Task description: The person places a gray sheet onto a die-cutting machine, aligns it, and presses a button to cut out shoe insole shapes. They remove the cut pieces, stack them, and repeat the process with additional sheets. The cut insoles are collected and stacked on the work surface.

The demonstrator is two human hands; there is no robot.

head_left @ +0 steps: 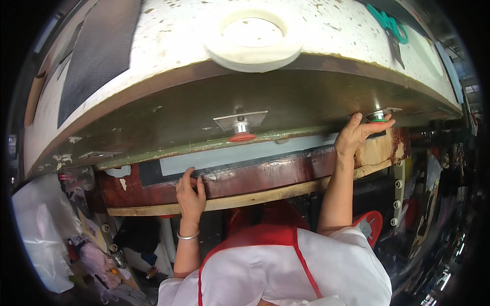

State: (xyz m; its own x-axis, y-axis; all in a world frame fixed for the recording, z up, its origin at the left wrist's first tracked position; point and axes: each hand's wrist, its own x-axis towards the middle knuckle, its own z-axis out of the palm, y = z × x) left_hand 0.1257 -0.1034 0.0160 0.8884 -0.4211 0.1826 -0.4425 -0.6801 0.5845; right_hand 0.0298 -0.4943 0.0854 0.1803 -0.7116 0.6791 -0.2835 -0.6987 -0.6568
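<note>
Grey strip (pixel 240 158) along the bench's near edge looks thin and floppy (likely tacky); my left hand (pixel 190 196) presses it there, my right hand (pixel 360 131) pinches the green-capped fitting (pixel 378 116).

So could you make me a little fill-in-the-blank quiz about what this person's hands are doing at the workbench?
1. The right hand reaches up to a metal fitting with a ____ base.
2. The left hand rests on the bench's front edge and wears a ____ bracelet on the wrist.
3. On the white tabletop lies a big white roll of ____.
4. The scissors at the far right have ____ handles.

Missing words: green; silver; tape; teal
</note>
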